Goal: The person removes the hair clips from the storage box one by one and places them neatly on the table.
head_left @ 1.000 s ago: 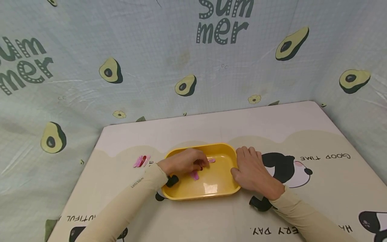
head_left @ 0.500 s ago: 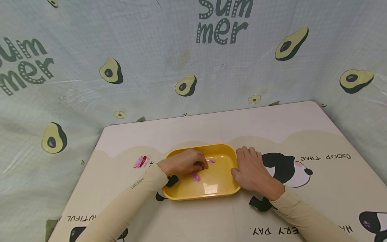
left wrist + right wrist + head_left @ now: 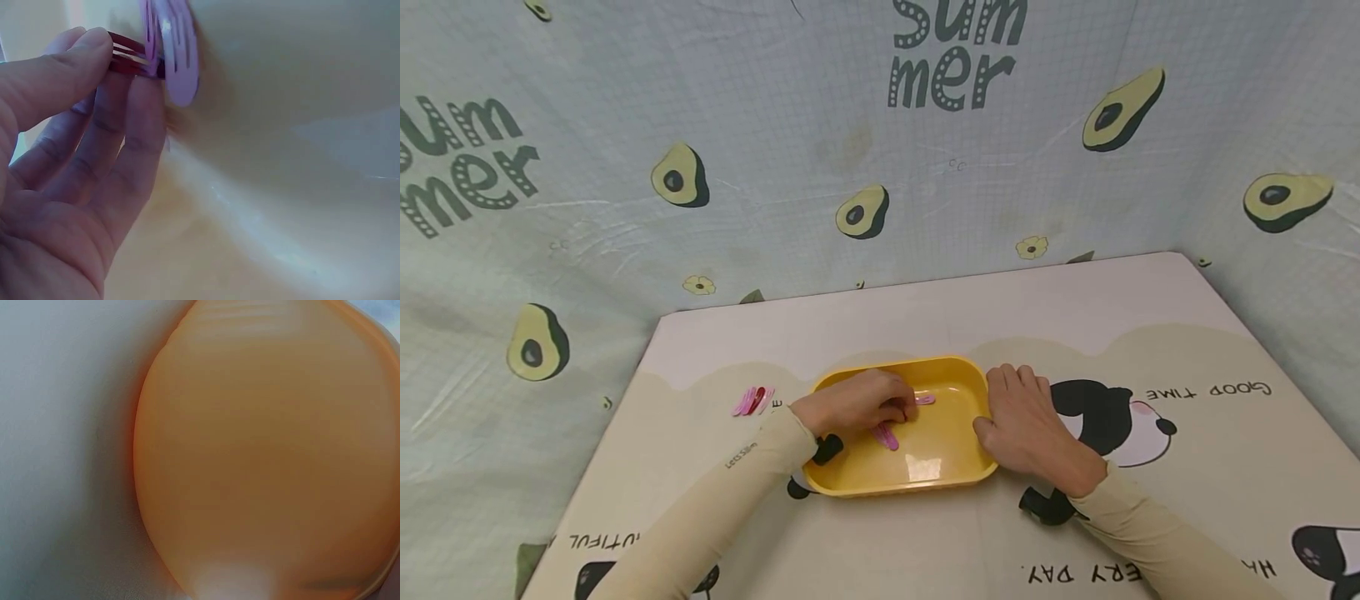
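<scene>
My left hand (image 3: 872, 398) is down inside the yellow tray (image 3: 857, 487). Thumb and fingers pinch a red snap hair clip (image 3: 128, 64), clearest in the left wrist view. Pink hair clips (image 3: 181, 62) lie against its far end, crossing it. In the head view, pink clips (image 3: 886, 436) show just below the fingers, and another pink clip (image 3: 927, 399) lies to their right on the tray floor. My right hand (image 3: 1026, 421) grips the tray's right end, thumb at the rim. The right wrist view shows mostly the tray's outer wall (image 3: 262, 450).
Left of the tray, a small row of pink and red hair clips (image 3: 753, 401) lies on the printed tabletop (image 3: 925, 312). A fabric backdrop (image 3: 760, 125) with avocado prints hangs behind the table and along its sides.
The pink clips below my left fingers have turned and shifted slightly. The left hand has barely moved, still pinching the red clip. My right hand stays on the tray's end.
</scene>
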A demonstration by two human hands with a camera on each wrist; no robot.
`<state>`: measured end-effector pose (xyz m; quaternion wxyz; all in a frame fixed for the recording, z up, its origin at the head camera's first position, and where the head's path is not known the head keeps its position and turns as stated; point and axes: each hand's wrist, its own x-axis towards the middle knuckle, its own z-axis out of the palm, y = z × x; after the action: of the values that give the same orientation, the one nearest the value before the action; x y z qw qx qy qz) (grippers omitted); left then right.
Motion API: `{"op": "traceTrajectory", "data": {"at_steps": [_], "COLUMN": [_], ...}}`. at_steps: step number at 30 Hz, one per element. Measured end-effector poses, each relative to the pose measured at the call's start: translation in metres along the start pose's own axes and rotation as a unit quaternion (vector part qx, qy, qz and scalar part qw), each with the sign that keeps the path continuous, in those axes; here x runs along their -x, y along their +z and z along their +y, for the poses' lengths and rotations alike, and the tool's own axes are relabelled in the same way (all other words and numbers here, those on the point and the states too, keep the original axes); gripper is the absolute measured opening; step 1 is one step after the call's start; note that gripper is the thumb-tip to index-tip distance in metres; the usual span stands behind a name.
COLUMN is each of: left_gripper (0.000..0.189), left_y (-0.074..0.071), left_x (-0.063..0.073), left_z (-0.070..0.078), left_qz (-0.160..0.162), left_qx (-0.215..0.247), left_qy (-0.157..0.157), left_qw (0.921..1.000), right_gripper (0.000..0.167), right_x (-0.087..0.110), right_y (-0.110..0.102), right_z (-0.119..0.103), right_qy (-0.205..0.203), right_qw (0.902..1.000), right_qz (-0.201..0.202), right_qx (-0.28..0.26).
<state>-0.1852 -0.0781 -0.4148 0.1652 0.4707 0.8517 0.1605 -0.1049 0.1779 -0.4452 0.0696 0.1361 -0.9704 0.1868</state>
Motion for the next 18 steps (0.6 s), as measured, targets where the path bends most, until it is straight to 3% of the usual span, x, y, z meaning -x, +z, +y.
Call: {"op": "traceTrajectory", "data": {"at_steps": [18], "left_gripper": [0.006], "left_y": [-0.0075], "left_x": [0.0039], "left_z": [0.0028], "left_qz": [0.02], "left_qx": [0.025], "left_qy": [-0.009], "left_qw": [0.9995], "right_gripper": [0.025], "right_x": [0.0005], "right_y": [0.0013], "right_z": [0.0007], "right_qy": [-0.006], "right_qw": [0.9999], "right_qz": [0.008], "right_qx": [0.003]}}
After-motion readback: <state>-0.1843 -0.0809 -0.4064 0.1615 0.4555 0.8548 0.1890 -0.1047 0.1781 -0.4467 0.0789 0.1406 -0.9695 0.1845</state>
